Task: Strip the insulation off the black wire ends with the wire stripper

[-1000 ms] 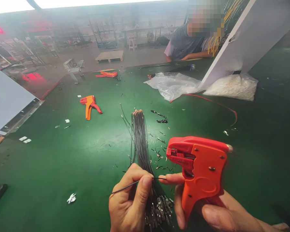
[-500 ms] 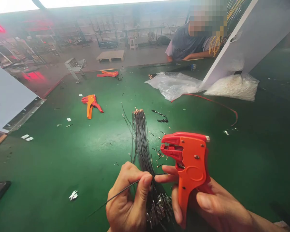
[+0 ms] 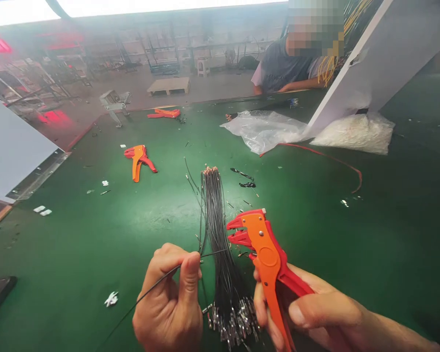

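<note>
A single thin black wire (image 3: 161, 286) is pinched between thumb and forefinger of the left hand (image 3: 170, 303), near the desk's (image 3: 77, 244) near edge; its free tip points right, toward the open nose of the tool, held level so the end can be presented straight. The right hand (image 3: 308, 318) is clenched around the handles of an orange and red wire stripper (image 3: 266, 256), nose tilted up and left, just beside the wire's tip but not touching it.

Between the two hands lies a bundle of black wires (image 3: 216, 230), running from the near edge toward the middle of the desk. Its far ends show bare copper; its near ends carry metal terminals (image 3: 234, 318), fanned out close to the hands, within easy reach for picking one at a time. Short black offcuts are scattered around the bundle.

Toward the far left corner lie a second orange stripper (image 3: 139, 159) and a red tool (image 3: 164, 113). At the far right edge sit a clear plastic bag (image 3: 264, 128), a bag of white parts (image 3: 354, 132) and a red wire (image 3: 326, 157), under a leaning white panel (image 3: 381, 54). Another person (image 3: 282, 66) works beyond the far edge.
</note>
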A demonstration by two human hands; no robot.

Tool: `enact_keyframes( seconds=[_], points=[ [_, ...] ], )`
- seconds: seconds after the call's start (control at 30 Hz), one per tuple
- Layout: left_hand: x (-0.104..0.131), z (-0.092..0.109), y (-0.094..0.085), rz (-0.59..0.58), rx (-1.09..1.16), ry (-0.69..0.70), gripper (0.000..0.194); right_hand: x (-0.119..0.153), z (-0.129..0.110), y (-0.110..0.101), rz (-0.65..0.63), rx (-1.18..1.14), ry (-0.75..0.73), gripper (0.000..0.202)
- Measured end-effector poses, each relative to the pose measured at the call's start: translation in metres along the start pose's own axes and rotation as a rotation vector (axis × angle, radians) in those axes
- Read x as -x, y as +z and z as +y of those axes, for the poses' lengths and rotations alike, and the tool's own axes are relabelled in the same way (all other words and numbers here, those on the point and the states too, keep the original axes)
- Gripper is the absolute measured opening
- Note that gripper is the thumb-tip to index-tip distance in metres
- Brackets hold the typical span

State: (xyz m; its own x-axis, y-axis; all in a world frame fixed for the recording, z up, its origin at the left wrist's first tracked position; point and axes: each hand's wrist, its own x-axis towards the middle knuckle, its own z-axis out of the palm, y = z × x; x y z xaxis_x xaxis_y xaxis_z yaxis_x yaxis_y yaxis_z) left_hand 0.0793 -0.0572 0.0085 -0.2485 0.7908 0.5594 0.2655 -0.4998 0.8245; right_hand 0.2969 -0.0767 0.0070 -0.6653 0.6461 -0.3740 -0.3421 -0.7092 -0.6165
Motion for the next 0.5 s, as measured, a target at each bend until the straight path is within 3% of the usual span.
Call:
enact_keyframes(
  seconds=[0.17, 0.33, 0.5],
  points=[
    [-0.0014, -0.0015, -0.0019, 0.037, -0.033, 0.082, 0.017, 0.0018, -0.0015, -0.0019, 0.033, 0.126, 0.015, 0.038],
    [-0.0006, 0.0022, -0.0019, 0.022, -0.071, 0.13, 0.017, -0.0028, 0.0041, -0.0041, -0.052, 0.019, 0.006, 0.042],
    [0.0023, 0.0012, -0.0048, 0.011, -0.042, 0.11, 0.012, -0.0045, 0.0042, 0.0005, -0.095, 0.096, 0.006, 0.037]
  ],
)
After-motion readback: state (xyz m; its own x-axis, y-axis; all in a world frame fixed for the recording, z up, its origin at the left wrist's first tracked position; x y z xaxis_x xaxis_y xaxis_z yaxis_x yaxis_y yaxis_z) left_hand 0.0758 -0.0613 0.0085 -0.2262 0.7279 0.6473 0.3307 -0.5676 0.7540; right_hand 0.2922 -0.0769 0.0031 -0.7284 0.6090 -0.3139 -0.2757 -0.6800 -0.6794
